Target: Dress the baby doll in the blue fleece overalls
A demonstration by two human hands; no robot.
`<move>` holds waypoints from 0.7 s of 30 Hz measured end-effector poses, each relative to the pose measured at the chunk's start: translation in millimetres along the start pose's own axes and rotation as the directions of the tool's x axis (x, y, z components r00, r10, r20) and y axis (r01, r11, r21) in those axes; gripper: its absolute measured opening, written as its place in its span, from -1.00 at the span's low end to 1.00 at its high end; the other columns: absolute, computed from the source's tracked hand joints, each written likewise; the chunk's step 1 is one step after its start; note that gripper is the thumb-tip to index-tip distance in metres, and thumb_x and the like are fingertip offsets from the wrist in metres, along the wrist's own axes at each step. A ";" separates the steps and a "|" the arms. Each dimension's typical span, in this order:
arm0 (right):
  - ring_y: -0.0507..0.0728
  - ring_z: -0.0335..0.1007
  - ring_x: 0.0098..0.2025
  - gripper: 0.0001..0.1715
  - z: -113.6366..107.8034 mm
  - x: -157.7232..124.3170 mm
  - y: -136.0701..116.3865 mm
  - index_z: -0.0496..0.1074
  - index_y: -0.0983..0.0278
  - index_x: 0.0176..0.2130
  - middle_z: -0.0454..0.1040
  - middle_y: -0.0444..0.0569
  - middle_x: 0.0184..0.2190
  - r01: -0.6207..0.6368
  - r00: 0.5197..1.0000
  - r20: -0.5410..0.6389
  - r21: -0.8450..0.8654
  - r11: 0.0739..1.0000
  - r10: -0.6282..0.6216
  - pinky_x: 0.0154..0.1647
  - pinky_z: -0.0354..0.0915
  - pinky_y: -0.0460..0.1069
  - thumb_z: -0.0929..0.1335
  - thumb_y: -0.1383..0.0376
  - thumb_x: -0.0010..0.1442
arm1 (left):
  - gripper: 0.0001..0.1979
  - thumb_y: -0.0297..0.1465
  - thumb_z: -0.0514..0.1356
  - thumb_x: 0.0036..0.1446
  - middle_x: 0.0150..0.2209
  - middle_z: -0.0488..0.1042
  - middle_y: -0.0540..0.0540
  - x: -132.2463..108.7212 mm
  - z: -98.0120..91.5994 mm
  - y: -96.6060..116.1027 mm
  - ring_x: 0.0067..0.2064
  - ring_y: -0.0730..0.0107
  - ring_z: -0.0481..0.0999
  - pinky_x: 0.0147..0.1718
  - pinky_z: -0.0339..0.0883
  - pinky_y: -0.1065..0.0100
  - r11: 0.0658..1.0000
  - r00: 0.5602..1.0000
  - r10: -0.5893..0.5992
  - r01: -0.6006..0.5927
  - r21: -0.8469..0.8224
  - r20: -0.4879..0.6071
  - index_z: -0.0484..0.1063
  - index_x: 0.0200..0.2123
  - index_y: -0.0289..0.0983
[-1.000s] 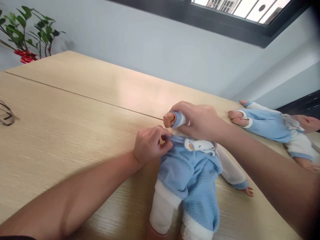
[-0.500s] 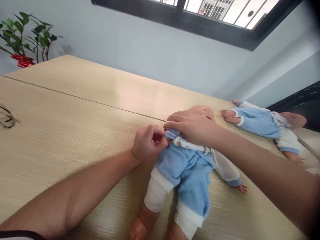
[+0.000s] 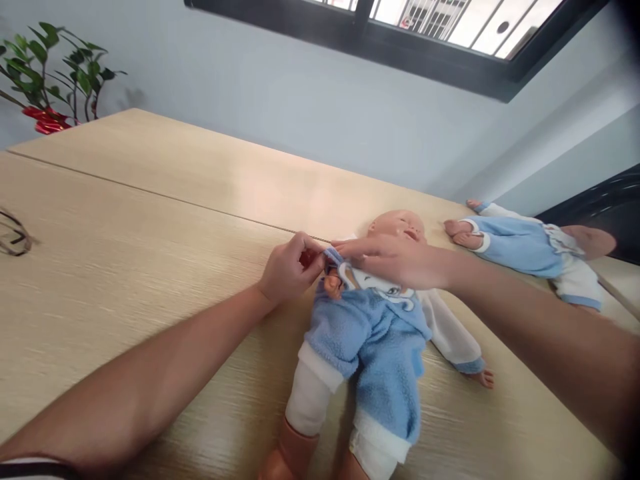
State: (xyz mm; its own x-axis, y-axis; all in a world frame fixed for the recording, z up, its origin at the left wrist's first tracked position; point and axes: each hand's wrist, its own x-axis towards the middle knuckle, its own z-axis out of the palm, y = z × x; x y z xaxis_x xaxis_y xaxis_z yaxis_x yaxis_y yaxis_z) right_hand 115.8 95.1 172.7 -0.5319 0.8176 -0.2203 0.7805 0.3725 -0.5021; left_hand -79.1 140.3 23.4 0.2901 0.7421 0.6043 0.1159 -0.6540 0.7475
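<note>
A baby doll [image 3: 345, 330] in a blue and white outfit lies on its back on the table, its head away from me. At its left-side sleeve, my left hand [image 3: 290, 270] pinches the blue sleeve cuff [image 3: 333, 255] between thumb and forefinger. The doll's small hand [image 3: 333, 284] shows just below that cuff. My right hand [image 3: 400, 260] lies across the doll's upper chest, fingers stretched out, with the fingertips by the same sleeve. The doll's other arm [image 3: 453, 333] is in a white sleeve, stretched out to the right.
A second doll [image 3: 523, 243] in similar clothes lies at the right on the pale wooden table [image 3: 150, 280]. Dark-rimmed glasses [image 3: 15, 233], partly in view, lie at the left edge. Behind the table are a wall, a window [image 3: 430, 40] and a leafy plant [image 3: 75, 73].
My left hand has shifted slightly up and left with the cuff. My right hand has flattened and moved off the doll's face, and the doll's small hand now shows under the cuff.
</note>
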 end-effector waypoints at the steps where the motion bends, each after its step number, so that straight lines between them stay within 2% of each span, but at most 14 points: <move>1: 0.22 0.53 0.00 -0.60 -1.9 1.1 -3.4 0.61 0.15 -0.06 0.64 -0.07 -0.07 -0.063 0.998 -0.026 0.051 0.997 0.065 0.02 0.42 0.11 0.21 0.27 0.33 | -0.91 -0.38 0.26 0.21 -0.44 0.53 0.07 0.3 0.4 0.1 -0.46 0.51 0.50 -0.46 0.35 0.49 1.000 1.000 -0.008 0.008 0.004 0.007 0.41 -0.22 -0.22; 3: 0.23 0.54 -0.07 -0.56 -3.8 3.7 -10.3 0.61 0.20 -0.12 0.65 -0.03 -0.15 -0.160 0.984 -0.051 0.143 0.977 0.168 -0.05 0.43 0.10 0.21 0.10 0.38 | -0.89 -0.35 0.28 0.21 -0.47 0.52 0.08 0.5 1.4 0.8 -0.47 0.51 0.50 -0.46 0.34 0.48 1.000 1.000 -0.010 0.010 0.027 0.010 0.42 -0.22 -0.22; 6: 0.19 0.52 -0.24 -0.48 -2.4 6.8 -18.0 0.58 0.24 -0.17 0.62 -0.01 -0.28 -0.267 0.955 -0.062 0.240 0.933 0.290 -0.23 0.42 0.05 0.28 -0.09 0.33 | -0.85 -0.28 0.28 0.24 -0.47 0.51 0.09 0.5 1.8 3.9 -0.46 0.49 0.50 -0.44 0.31 0.46 0.997 1.000 -0.007 0.007 0.078 0.005 0.41 -0.22 -0.21; 8: 0.17 0.49 -0.30 -0.45 -1.6 7.6 -19.2 0.57 0.24 -0.23 0.59 -0.02 -0.33 -0.342 0.914 -0.128 0.273 0.899 0.386 -0.32 0.38 0.02 0.28 -0.14 0.30 | -0.82 -0.23 0.25 0.27 -0.47 0.49 0.08 1.0 0.3 6.8 -0.45 0.47 0.51 -0.44 0.29 0.44 0.996 1.000 -0.005 0.004 0.088 0.014 0.39 -0.23 -0.21; 10: 0.15 0.46 -0.35 -0.46 -2.6 8.1 -16.5 0.56 0.22 -0.30 0.57 -0.03 -0.37 -0.418 0.867 -0.159 0.285 0.863 0.472 -0.38 0.34 0.01 0.28 -0.14 0.29 | -0.80 -0.21 0.19 0.32 -0.42 0.48 0.05 1.9 -2.7 9.3 -0.44 0.47 0.49 -0.43 0.29 0.42 0.997 0.997 0.027 -0.032 0.063 0.072 0.36 -0.25 -0.22; 13: 0.13 0.40 -0.44 -0.48 -6.7 10.3 -8.5 0.52 0.21 -0.43 0.52 -0.02 -0.46 -0.512 0.834 -0.069 0.272 0.815 0.547 -0.46 0.27 0.01 0.33 -0.14 0.23 | -0.75 -0.15 0.13 0.34 -0.24 0.48 -0.03 2.7 -8.0 14.3 -0.41 0.47 0.47 -0.42 0.33 0.38 0.993 0.970 0.114 -0.109 -0.035 0.212 0.35 -0.20 -0.22; 15: 0.13 0.36 -0.45 -0.47 -9.7 12.8 -3.9 0.50 0.21 -0.49 0.50 -0.02 -0.49 -0.551 0.823 0.018 0.262 0.792 0.567 -0.48 0.24 0.01 0.36 -0.16 0.18 | -0.69 -0.09 0.14 0.31 -0.12 0.45 -0.10 0.4 -9.7 21.8 -0.34 0.41 0.49 -0.38 0.38 0.34 0.992 0.947 0.117 -0.100 -0.070 0.299 0.35 -0.10 -0.22; 16: 0.13 0.36 -0.44 -0.47 -10.9 14.2 -2.4 0.50 0.20 -0.50 0.51 -0.02 -0.49 -0.563 0.820 0.054 0.257 0.786 0.570 -0.47 0.23 0.01 0.37 -0.15 0.17 | -0.65 -0.08 0.14 0.30 -0.08 0.43 -0.12 -1.9 -9.6 27.2 -0.28 0.37 0.51 -0.33 0.42 0.31 0.996 0.942 0.079 -0.062 -0.063 0.327 0.33 -0.05 -0.21; 18: 0.13 0.37 -0.41 -0.54 -12.4 17.1 -1.1 0.52 0.18 -0.50 0.51 -0.03 -0.47 -0.573 0.817 0.111 0.252 0.780 0.565 -0.46 0.21 0.01 0.38 -0.09 0.18 | -0.62 -0.06 0.15 0.31 -0.01 0.40 -0.17 -8.2 -8.2 40.7 -0.13 0.26 0.53 -0.18 0.48 0.23 0.997 0.939 -0.067 0.071 0.000 0.337 0.30 0.00 -0.21; 21: 0.16 0.42 -0.35 -0.70 -13.0 21.9 -2.7 0.58 0.15 -0.46 0.55 -0.06 -0.41 -0.587 0.806 0.076 0.230 0.776 0.587 -0.41 0.24 0.02 0.39 0.04 0.16 | -0.54 -0.05 0.22 0.25 0.03 0.39 -0.20 -16.1 -5.3 60.3 0.01 0.13 0.50 -0.02 0.46 0.11 0.960 0.917 -0.276 0.249 0.129 0.288 0.24 0.05 -0.20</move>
State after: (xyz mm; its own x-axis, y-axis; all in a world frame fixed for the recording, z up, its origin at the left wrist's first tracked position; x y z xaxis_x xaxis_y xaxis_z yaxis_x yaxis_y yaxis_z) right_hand 106.3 117.7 180.1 0.0045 0.8442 -0.5360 0.8423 -0.2921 -0.4530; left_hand -81.9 89.8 60.2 0.5073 0.8190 0.2681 0.3060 -0.4621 0.8324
